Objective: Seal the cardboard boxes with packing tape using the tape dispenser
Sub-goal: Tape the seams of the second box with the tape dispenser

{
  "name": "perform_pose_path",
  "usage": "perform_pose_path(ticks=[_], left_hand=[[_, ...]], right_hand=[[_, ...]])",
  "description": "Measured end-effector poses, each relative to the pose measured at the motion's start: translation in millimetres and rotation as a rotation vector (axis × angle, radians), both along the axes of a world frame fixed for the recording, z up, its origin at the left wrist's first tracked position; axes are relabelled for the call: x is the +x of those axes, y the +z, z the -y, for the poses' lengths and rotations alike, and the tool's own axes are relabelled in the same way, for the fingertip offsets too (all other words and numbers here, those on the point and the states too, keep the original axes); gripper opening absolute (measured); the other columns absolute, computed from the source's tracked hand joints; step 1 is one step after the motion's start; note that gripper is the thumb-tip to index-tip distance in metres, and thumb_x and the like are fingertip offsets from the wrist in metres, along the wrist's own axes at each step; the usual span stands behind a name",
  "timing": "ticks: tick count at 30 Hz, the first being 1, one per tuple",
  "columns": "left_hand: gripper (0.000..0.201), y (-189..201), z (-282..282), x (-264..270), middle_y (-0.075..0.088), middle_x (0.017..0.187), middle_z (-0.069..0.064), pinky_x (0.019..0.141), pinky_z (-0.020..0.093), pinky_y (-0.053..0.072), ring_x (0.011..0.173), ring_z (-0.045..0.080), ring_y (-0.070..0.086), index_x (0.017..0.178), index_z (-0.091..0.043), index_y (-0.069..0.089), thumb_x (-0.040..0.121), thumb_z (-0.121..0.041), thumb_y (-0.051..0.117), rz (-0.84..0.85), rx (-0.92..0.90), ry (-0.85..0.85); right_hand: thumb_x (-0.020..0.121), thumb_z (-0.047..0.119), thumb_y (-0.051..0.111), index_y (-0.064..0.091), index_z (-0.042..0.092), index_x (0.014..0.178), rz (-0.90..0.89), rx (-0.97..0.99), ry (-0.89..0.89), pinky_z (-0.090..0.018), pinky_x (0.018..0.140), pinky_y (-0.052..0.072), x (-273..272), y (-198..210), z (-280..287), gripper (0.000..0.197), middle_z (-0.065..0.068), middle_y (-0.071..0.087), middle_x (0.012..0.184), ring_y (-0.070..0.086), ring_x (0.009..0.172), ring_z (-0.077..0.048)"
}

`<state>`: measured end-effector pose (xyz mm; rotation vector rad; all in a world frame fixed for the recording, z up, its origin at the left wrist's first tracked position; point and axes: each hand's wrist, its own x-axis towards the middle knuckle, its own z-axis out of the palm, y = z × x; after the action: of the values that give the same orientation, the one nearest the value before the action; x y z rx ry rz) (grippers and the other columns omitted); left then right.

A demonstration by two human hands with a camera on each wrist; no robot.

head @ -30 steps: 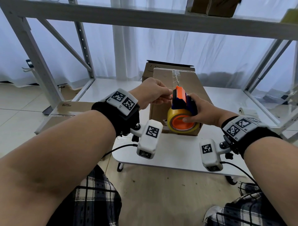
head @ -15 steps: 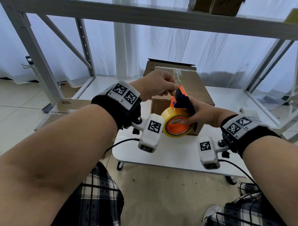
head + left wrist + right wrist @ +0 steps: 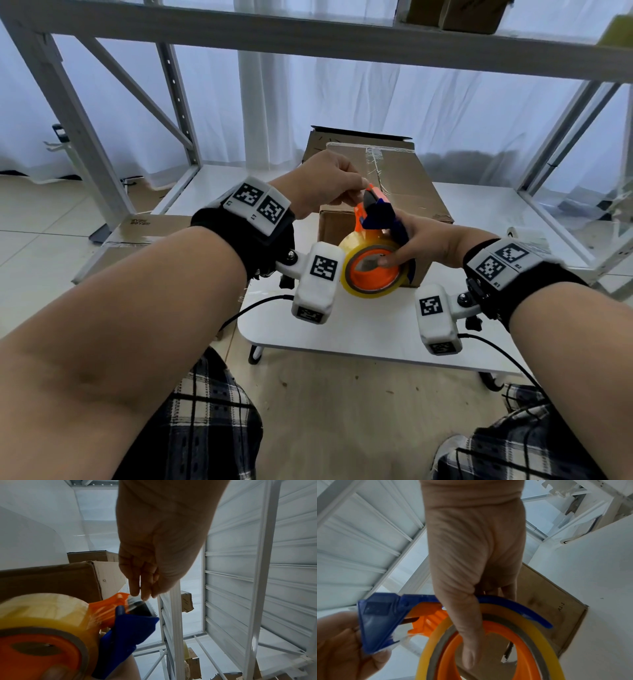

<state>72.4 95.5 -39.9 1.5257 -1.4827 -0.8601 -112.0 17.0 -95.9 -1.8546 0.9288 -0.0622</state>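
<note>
Both hands were engaged above the cardboard box [image 3: 404, 192] on the white table [image 3: 359, 325]: right hand [image 3: 416, 240] gripped the tape dispenser [image 3: 373, 260], left hand [image 3: 325, 185] pinched the tape end [image 3: 135, 600], apparently freeing it; next, anchoring it on the seam.

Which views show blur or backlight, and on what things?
Head view: sharp, bright curtain behind, straight shelf frame bowed. Left wrist view: left hand backlit and dark, tape dispenser slightly smeared. Right wrist view: the dispenser's blue end and tape roll soft, right hand shaded.
</note>
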Motion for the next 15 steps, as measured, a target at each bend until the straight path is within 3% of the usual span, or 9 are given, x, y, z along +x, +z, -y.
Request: perform_pose_path(ticks=[3, 6, 8, 11, 15], left_hand=[[0.016, -1, 1, 3, 0.064, 0.069, 0.003, 0.051, 0.012, 0.045, 0.052, 0.002, 0.061, 0.076, -0.008, 0.059, 0.092, -0.010, 0.058, 0.006, 0.031, 0.066], [0.016, -1, 2, 9, 0.064, 0.068, 0.002, 0.047, 0.010, 0.044, 0.052, 0.004, 0.059, 0.077, -0.007, 0.060, 0.092, -0.010, 0.058, 0.057, 0.054, 0.112], [0.015, -2, 2, 14, 0.064, 0.068, 0.002, 0.044, 0.009, 0.043, 0.054, 0.005, 0.056, 0.078, -0.007, 0.060, 0.093, -0.010, 0.058, 0.085, 0.077, 0.151], [0.014, -5, 2, 23, 0.062, 0.066, 0.002, 0.042, 0.009, 0.041, 0.053, 0.005, 0.052, 0.080, -0.004, 0.061, 0.093, -0.010, 0.059, 0.117, 0.112, 0.200], [0.016, -12, 2, 29, 0.063, 0.070, 0.004, 0.051, 0.016, 0.041, 0.052, 0.006, 0.051, 0.078, -0.006, 0.062, 0.092, -0.011, 0.060, 0.128, 0.166, 0.223]], right_hand=[[0.057, 0.020, 0.088, 0.031, 0.027, 0.142, -0.038, -0.049, 0.019, -0.050, 0.101, 0.045, 2, 1, -1, 0.103, -0.004, 0.054, 0.131, 0.053, 0.120, -0.026], [0.067, 0.017, 0.085, 0.033, 0.024, 0.137, -0.136, -0.211, 0.029, -0.044, 0.098, 0.048, 4, 11, -2, 0.087, -0.002, 0.056, 0.123, 0.055, 0.114, -0.024], [0.071, 0.017, 0.081, 0.039, 0.021, 0.128, -0.194, -0.385, 0.033, -0.035, 0.085, 0.052, 4, 20, -2, 0.071, -0.003, 0.058, 0.109, 0.058, 0.101, -0.022], [0.074, 0.023, 0.077, 0.042, 0.021, 0.113, -0.274, -0.553, 0.053, -0.025, 0.064, 0.045, 1, 30, -3, 0.052, 0.000, 0.056, 0.091, 0.057, 0.084, -0.019], [0.077, 0.048, 0.072, 0.039, 0.025, 0.123, -0.316, -0.652, 0.087, -0.021, 0.057, 0.039, -1, 34, -7, 0.061, 0.006, 0.054, 0.089, 0.054, 0.075, -0.011]])
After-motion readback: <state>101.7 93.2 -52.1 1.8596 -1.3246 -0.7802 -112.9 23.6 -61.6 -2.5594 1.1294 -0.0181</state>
